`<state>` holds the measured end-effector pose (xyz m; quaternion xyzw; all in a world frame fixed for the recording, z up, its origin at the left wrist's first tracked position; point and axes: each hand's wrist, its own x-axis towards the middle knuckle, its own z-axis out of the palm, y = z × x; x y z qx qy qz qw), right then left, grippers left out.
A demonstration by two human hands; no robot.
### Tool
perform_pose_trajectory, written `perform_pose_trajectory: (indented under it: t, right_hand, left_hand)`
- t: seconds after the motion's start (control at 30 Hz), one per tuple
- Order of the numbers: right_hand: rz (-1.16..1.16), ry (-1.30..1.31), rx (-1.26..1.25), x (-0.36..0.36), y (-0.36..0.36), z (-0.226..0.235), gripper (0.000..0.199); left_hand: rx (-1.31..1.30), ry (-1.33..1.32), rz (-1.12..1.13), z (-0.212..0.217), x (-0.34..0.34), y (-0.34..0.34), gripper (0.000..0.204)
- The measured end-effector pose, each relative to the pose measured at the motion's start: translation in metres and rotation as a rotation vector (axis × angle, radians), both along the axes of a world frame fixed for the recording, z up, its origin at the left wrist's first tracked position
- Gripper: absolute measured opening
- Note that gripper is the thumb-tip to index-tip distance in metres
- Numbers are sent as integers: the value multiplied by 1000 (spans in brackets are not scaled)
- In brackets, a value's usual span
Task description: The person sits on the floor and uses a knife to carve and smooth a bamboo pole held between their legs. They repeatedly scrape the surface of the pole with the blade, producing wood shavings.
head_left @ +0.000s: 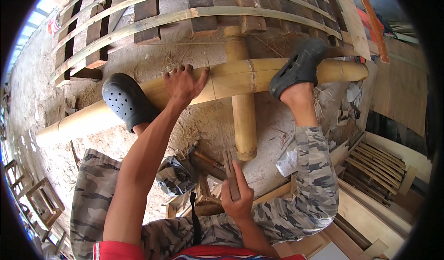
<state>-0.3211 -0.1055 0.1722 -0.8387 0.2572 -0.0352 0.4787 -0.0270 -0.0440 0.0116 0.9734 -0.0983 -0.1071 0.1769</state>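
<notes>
Head view: the left hand (184, 83) lies flat on the long bamboo pole (222, 82), fingers spread over its top and not closed round it. The pole lies across the dirt floor (199, 121), from lower left to upper right, resting on a shorter bamboo piece (243, 116) that crosses under it. Both feet pin it: the left clog (127, 100) just beside the left hand, the right clog (298, 68) further along toward the right end.

The right hand (238, 195) is low, near the knees, closed on a flat wooden stick (230, 174) that stands up out of the fist. Beside it lie a crumpled grey bag (173, 176), too creased to show what is in it, and a hammer-like tool (203, 157).

By its look, the pole is thick, stiff and hollow, probably fairly heavy for one hand, and its smooth round skin would likely roll or slip; a flat palm on top near a node, with the feet bracing, seems the surest hold.

Beyond the pole, a bent slat frame (185, 15) spans the floor. Camouflage trousers (314, 186) cover both legs.
</notes>
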Motion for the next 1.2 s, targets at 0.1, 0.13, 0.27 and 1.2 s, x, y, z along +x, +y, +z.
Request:
perform_pose_trajectory:
  t: [0.1,0.13,0.27,1.2]
  right_hand:
    - [-12,-13,81,11,-7,-3,60]
    - [21,-95,44,40,-15,-24,60]
    - [24,104,-53,159,-37,-47,56]
    - [43,-42,50,41,-18,13,58]
  left_hand:
    - [7,25,-9,3,-3,-4,78]
    - [17,57,-10,5,-1,-4,79]
    - [3,64,-7,9,0,-11,79]
    - [-6,-54,-1,-5,-3,4,64]
